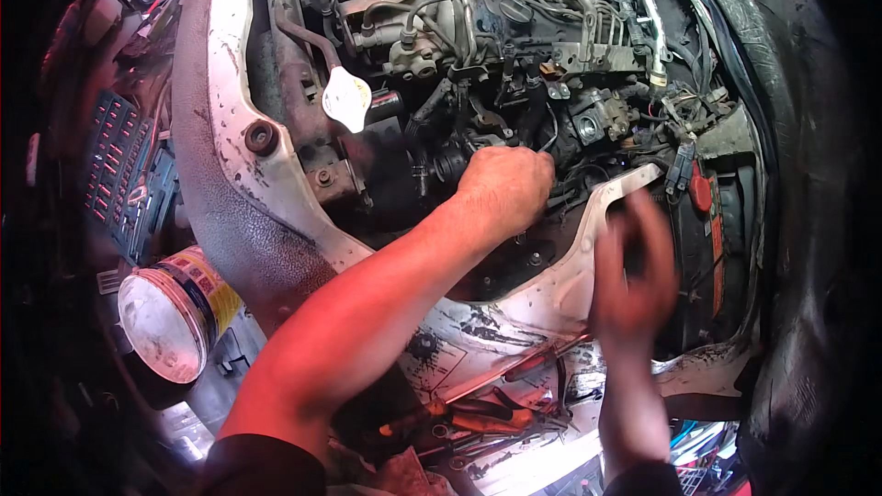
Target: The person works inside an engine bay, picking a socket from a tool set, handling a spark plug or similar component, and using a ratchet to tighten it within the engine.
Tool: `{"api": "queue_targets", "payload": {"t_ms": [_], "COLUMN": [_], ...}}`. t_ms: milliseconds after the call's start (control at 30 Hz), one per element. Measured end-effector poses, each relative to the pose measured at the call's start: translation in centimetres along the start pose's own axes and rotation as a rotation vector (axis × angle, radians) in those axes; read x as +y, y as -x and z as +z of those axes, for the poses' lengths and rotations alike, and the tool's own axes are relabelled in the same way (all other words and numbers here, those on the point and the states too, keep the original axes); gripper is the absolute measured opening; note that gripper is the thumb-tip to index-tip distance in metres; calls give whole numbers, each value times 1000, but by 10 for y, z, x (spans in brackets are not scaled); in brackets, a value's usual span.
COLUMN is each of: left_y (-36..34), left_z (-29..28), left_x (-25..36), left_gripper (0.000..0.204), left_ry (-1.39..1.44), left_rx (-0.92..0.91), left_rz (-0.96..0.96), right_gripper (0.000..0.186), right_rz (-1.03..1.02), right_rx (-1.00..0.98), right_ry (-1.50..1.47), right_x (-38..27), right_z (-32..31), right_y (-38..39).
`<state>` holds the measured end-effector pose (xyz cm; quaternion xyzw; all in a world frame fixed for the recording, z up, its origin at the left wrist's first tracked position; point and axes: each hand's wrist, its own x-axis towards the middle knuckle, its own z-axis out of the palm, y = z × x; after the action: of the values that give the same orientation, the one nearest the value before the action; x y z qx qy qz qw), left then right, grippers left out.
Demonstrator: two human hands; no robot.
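My left hand [508, 186] is a closed fist, reaching down among hoses and brackets at the front of the engine [514, 23]. Whatever its fingers grip is hidden beneath the knuckles. To the right, my right hand [636, 266] is smeared by motion above the pale front body panel [542, 298]. A dark gap shows between its thumb and fingers, and I see nothing held there. Just beyond my left hand, a metal housing with a round opening [588, 126] sits on the engine's right side.
A pale radiator cap [347, 101] rises left of the engine. A battery with a red cap [700, 191] stands at right. Orange-handled pliers [482, 415] and other tools lie in front. At left are a round tub [170, 317] and a blue socket tray [124, 165].
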<state>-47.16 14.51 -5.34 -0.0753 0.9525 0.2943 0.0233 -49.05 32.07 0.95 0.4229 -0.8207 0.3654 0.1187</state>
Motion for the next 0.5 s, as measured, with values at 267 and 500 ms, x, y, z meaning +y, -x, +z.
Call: {"api": "queue_targets", "payload": {"t_ms": [267, 500], "left_y": [5, -6], "left_z": [40, 36], "left_x": [-28, -18], "left_gripper": [25, 24], "left_ry": [-88, -74], "left_rx": [-388, -437], "left_rz": [-296, -267], "right_gripper": [33, 29], "right_rz": [89, 123], "right_rx": [-331, -712], "right_ry": [651, 1024], "right_x": [92, 69], "right_z": [148, 153], "right_y": [-160, -202]}}
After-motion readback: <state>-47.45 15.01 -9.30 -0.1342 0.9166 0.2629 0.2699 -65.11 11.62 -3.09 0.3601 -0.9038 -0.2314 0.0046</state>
